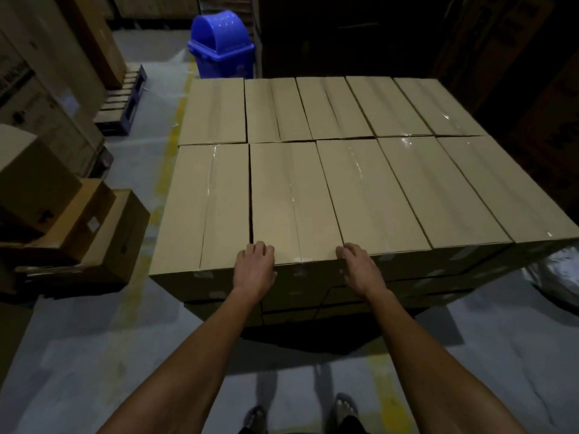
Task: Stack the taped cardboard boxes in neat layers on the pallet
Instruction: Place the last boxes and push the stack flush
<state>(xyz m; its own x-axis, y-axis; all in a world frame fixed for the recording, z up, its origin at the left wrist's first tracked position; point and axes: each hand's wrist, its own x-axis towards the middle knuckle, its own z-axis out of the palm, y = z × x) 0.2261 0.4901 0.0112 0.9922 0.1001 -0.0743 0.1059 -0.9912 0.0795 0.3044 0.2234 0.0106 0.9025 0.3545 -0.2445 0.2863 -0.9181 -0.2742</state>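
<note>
at the near edge of the stack, the left hand (255,267) hooks its fingers over the front left corner of one box (293,198), gripping it; the right hand (357,267) grips the front right corner. this box lies second from left in the front row of the top layer. loose cartons (94,227) sit left on the floor (94,355); a blue bin (221,45) stands behind.
</note>
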